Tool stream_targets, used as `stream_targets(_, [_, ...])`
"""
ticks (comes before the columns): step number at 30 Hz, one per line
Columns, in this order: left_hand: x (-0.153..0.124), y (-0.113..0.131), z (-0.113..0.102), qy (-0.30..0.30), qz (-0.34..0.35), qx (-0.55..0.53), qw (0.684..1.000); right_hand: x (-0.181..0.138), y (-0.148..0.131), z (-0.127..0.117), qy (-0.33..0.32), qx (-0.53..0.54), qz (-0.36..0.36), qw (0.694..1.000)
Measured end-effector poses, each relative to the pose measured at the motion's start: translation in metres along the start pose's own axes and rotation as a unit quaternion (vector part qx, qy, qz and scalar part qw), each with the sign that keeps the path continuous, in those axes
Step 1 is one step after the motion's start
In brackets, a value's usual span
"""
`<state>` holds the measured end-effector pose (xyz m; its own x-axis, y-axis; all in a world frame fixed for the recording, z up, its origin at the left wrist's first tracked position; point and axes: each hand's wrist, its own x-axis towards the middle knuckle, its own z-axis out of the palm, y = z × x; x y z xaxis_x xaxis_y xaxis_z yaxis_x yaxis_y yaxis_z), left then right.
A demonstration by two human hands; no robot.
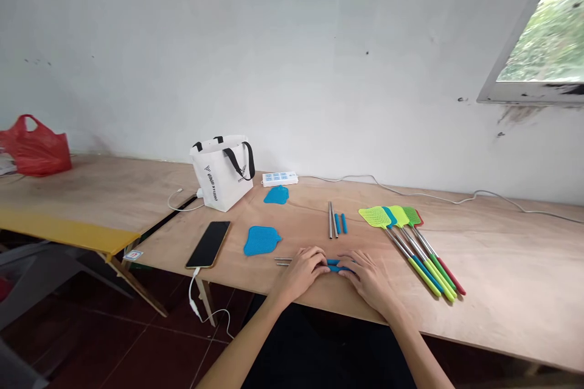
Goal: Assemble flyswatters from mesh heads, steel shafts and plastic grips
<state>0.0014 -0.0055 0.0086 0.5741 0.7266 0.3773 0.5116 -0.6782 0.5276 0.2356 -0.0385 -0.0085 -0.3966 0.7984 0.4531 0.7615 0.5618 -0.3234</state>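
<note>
A blue handle piece [334, 265] is held at the near edge of the wooden table [502, 267], with the fingers of the left hand [302, 272] and the right hand [367, 276] closed on it. Thin metal rods [283, 261] are seen jutting left. A blue swatter head [261, 240] lies just beside.

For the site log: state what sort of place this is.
Probably a makeshift assembly workroom: bare plywood tables against a plain white wall, finished fly swatters laid in a row, loose swatter heads and metal rods beside both hands.

both hands [335, 273] low, fingers curled, nearly touching
</note>
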Motion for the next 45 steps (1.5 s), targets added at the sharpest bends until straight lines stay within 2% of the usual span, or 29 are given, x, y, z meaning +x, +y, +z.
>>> stream_targets(8, [-0.002, 0.004, 0.001, -0.006, 0.005, 0.041, 0.999, 0.003, -0.004, -0.004, -0.028, 0.029, 0.024, 0.999])
stream_targets(11, [-0.002, 0.005, 0.001, -0.005, 0.006, 0.055, 0.998, 0.003, -0.003, -0.004, -0.014, 0.012, 0.034, 0.999])
stream_targets(17, [-0.001, 0.001, 0.003, 0.034, -0.045, 0.079, 0.995, -0.002, 0.017, 0.006, 0.041, -0.007, 0.097, 0.994])
stream_targets(29, [-0.002, 0.002, 0.003, 0.023, -0.028, 0.117, 0.992, -0.002, 0.014, 0.006, 0.035, -0.021, 0.102, 0.994])
stream_targets(33, [0.000, 0.002, 0.004, 0.056, -0.030, 0.110, 0.992, -0.003, 0.014, 0.008, 0.032, -0.025, 0.110, 0.993])
stream_targets(36, [0.001, 0.003, 0.005, 0.088, -0.057, 0.118, 0.987, -0.003, 0.013, 0.009, 0.040, -0.028, 0.110, 0.993])
stream_targets(38, [0.000, 0.004, 0.005, 0.080, -0.076, 0.113, 0.987, -0.002, 0.011, 0.008, 0.055, -0.031, 0.103, 0.993])
stream_targets(42, [-0.001, 0.004, 0.007, 0.021, -0.081, 0.082, 0.993, -0.001, 0.007, 0.006, 0.064, -0.030, 0.078, 0.994])
stream_targets(45, [-0.001, 0.004, 0.008, 0.015, -0.077, 0.095, 0.992, -0.002, 0.005, 0.005, 0.075, -0.040, 0.067, 0.994])
